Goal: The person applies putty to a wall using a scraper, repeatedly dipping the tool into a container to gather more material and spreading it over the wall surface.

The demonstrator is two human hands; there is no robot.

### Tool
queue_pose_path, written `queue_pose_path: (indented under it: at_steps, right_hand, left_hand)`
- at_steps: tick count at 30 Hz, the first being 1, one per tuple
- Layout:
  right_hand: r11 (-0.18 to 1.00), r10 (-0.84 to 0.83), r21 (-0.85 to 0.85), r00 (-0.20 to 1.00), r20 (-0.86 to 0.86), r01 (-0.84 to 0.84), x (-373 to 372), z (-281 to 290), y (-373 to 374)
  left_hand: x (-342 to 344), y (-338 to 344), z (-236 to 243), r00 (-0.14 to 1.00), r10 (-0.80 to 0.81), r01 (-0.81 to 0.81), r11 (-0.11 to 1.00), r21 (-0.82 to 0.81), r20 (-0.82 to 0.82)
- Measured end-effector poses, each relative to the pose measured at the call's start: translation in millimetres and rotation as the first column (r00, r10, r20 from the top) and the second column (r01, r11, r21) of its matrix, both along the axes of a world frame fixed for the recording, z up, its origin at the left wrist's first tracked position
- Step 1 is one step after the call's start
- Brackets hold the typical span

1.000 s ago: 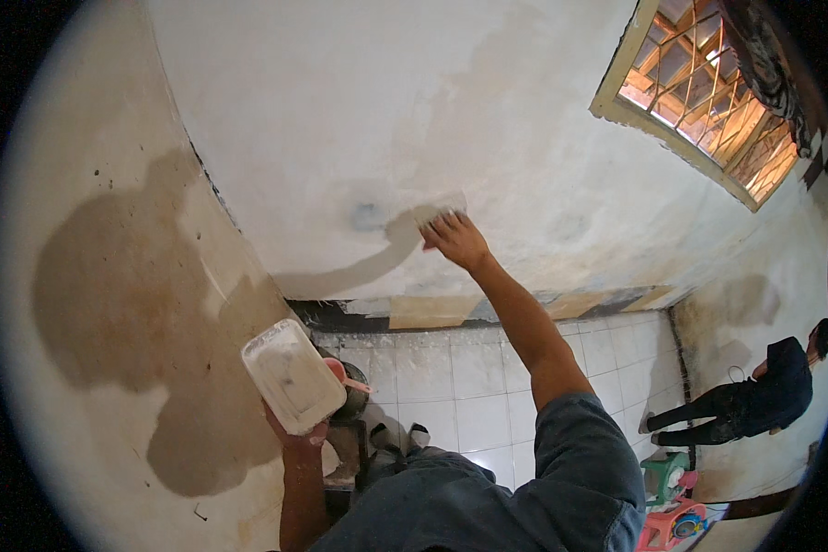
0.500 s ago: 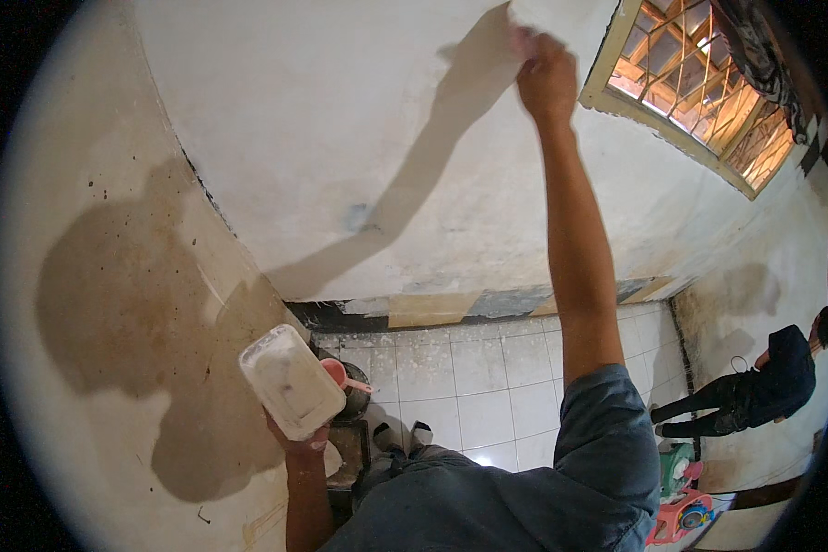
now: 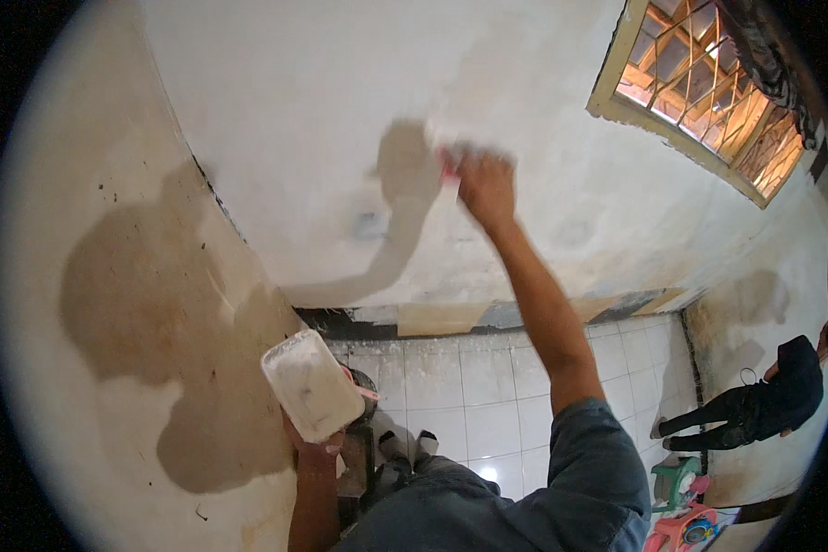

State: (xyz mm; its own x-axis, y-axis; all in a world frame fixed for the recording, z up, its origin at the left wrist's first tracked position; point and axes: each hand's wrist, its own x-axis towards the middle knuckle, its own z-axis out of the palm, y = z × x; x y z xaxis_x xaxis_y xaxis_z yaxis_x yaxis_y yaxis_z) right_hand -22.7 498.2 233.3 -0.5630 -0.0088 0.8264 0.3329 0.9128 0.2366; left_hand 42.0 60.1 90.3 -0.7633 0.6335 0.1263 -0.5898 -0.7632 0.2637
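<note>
My left hand (image 3: pixel 318 443) holds a shallow white rectangular plastic tub (image 3: pixel 313 386), smeared with whitish paste, at the lower left. Its fingers are partly hidden under the tub. My right arm reaches up to the whitish wall (image 3: pixel 285 120), and my right hand (image 3: pixel 489 189) is closed round a small red tool (image 3: pixel 448 166). Motion blurs the tool, so its exact kind and its working edge do not show clearly. It is at or very near the wall surface, beside the arm's shadow. Patchy, damp-looking plaster surrounds that spot.
A barred window (image 3: pixel 708 92) is at the upper right. White floor tiles (image 3: pixel 488 432) carry pale splatter along the wall. Beside the tub, a dark bucket (image 3: pixel 366 379) stands partly hidden. Another person (image 3: pixel 754 396) stands at the right, near green (image 3: pixel 676 480) and pink (image 3: pixel 681 529) plastic stools.
My right hand has swept down and to the left across the wall with the red tool, away from the window. The tub stays in my left hand, shifted slightly in view.
</note>
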Motion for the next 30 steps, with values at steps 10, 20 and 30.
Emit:
queue_pose_path:
  at_steps: [10, 20, 30]
  right_hand:
    - [0.996, -0.029, -0.092, 0.968, -0.248, 0.006, -38.8, 149.7, 13.5]
    - [0.965, 0.153, 0.096, 0.822, 0.548, -0.244, 44.8, -242.7, 39.1]
    - [-0.489, -0.64, -0.339, 0.595, -0.486, -0.804, 208.5, -325.7, -35.9]
  left_hand:
    - [5.7, 21.1, -42.5, 0.999, 0.052, -0.048, 0.979, -0.196, 0.013]
    - [18.3, 30.2, -55.7, 0.997, 0.079, -0.078, 0.974, -0.213, -0.005]
    - [26.1, 62.1, -69.7, 0.979, -0.163, 0.144, 0.977, 0.158, 0.12]
